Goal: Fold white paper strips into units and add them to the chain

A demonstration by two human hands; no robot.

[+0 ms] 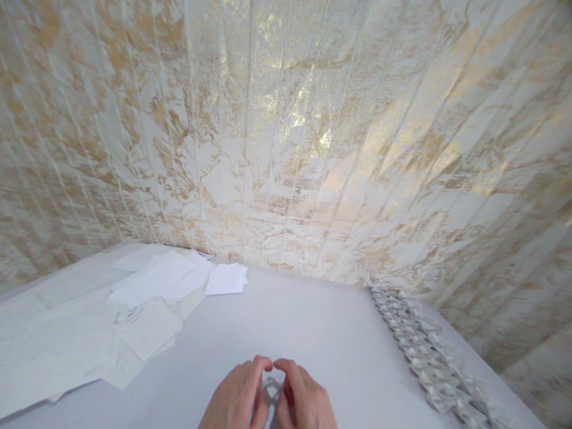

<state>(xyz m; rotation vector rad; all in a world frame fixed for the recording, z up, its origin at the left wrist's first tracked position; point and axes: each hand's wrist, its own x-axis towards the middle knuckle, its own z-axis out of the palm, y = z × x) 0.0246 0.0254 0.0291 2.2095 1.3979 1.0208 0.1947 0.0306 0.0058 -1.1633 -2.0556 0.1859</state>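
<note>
My left hand (236, 398) and my right hand (302, 398) meet at the bottom middle of the view, over a white table (313, 322). Their fingertips touch and the fingers curl in a pinch. Between them sits a small folded piece of pale paper (269, 393), mostly hidden by the fingers. Both hands grip it.
Loose white paper sheets (152, 298) lie scattered over the table's left side, with a small stack of square sheets (226, 279) further back. A long row of several small folded paper pieces (424, 351) runs along the right edge. A cream and gold patterned curtain (286, 131) hangs behind.
</note>
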